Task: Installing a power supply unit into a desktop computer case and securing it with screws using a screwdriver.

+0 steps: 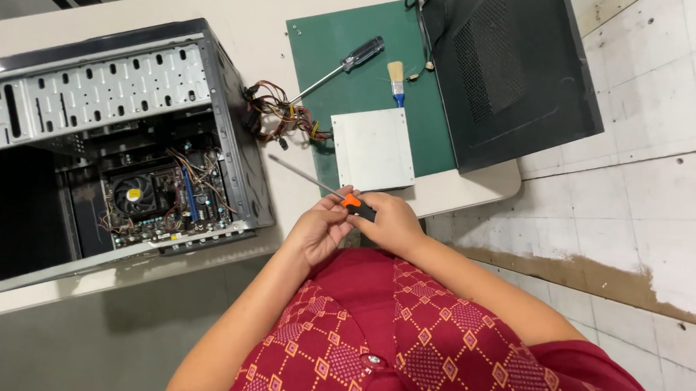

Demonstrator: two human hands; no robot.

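My right hand [394,222] grips the orange-and-black handle of a long screwdriver [346,199], whose thin shaft points up-left over the table. My left hand [321,230] meets it at the handle, fingers curled against it. Both hands hover at the table's near edge, just below a flat silver drive [372,149] lying on a green mat [348,37]. An open black computer case [112,143] lies on its side to the left, its motherboard and fan exposed.
A second screwdriver [343,67] with a black handle and a small brush [396,81] lie on the mat. A bundle of coloured cables [285,117] trails from the case. The black side panel [513,69] leans at the right. Tiled floor lies beyond the table.
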